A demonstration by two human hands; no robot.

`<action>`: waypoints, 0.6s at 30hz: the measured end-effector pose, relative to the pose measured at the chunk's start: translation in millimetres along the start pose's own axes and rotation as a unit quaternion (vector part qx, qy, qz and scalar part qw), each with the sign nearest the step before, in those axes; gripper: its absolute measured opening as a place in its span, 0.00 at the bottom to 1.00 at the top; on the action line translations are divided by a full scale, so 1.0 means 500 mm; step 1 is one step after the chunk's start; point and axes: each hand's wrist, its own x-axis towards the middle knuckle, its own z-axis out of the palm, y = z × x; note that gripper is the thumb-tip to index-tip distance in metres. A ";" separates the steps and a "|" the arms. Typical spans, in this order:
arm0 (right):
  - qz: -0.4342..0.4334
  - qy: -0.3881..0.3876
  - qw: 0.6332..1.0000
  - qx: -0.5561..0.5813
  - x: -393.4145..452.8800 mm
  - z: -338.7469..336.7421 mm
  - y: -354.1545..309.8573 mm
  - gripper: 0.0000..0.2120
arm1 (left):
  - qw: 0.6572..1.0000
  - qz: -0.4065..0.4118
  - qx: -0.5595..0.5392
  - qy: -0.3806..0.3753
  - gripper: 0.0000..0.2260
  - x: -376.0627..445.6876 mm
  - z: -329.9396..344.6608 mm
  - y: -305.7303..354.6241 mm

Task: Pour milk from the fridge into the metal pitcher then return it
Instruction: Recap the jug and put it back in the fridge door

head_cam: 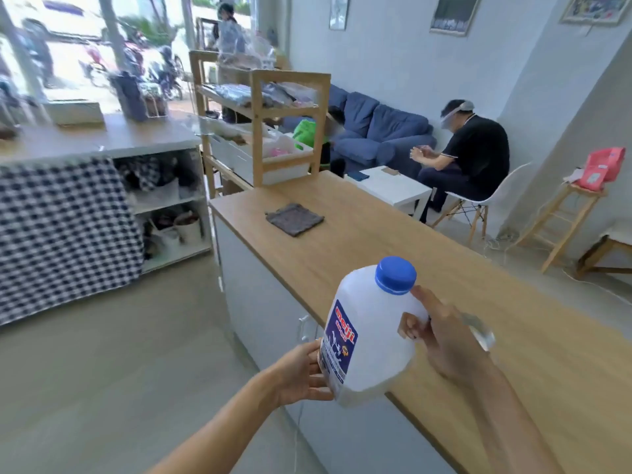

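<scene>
Meiji milk jug (369,333), translucent white plastic, blue screw cap (395,275) on, held in the air above the near edge of the wooden desk (427,241), tilted with cap away from the body. Right hand (444,340) clamped on the jug's handle side near the neck, fingers curled round it. Left hand (301,374) under the lower labelled side, fingers only loosely bent, supporting rather than gripping. Metal pitcher not identified in view; something shiny just behind the right wrist, too blurred to name. Fridge not in view. Grey cloth (294,218) lying flat further along the desk, well apart from the jug.

Handling, judged: thin-walled and squeezable, probably cold and possibly damp, so slippery at the flat sides. Fill level unreadable, weight uncertain. Best purchase at moulded handle, second hand under base. Cap to come off before any pour.
</scene>
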 end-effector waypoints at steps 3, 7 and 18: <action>-0.017 -0.089 0.995 -0.033 0.014 0.114 -0.009 0.20 | 0.996 0.036 -0.043 0.062 0.15 -0.085 -0.097 0.010; -0.020 -0.178 0.984 -0.016 0.009 0.282 -0.017 0.21 | 0.984 0.076 -0.097 0.131 0.13 -0.207 -0.222 0.000; -0.003 -0.358 0.934 -0.023 -0.149 0.716 -0.005 0.24 | 0.940 0.127 -0.195 0.251 0.14 -0.576 -0.515 -0.147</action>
